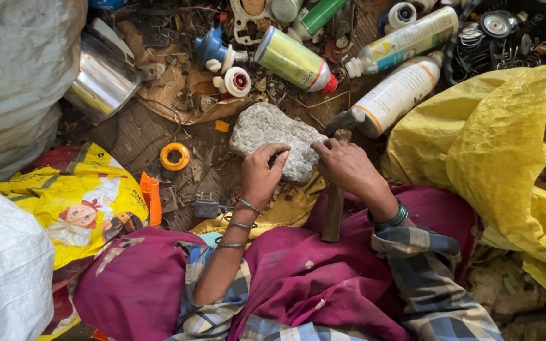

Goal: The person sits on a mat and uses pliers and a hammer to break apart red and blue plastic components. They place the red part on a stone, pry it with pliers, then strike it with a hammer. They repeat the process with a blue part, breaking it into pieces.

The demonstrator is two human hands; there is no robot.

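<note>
Sitting on the floor, my left hand [261, 172] rests curled on the grey stone [273, 142], and my right hand [347, 167] grips a wooden-handled hammer [335, 202] beside it.

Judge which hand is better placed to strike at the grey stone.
Right, most likely. The right hand already grips the wooden-handled hammer, its head by the stone. The left hand rests on the stone's near edge.

Magenta drape, blue-checked sleeves, green bangles on both wrists
</note>
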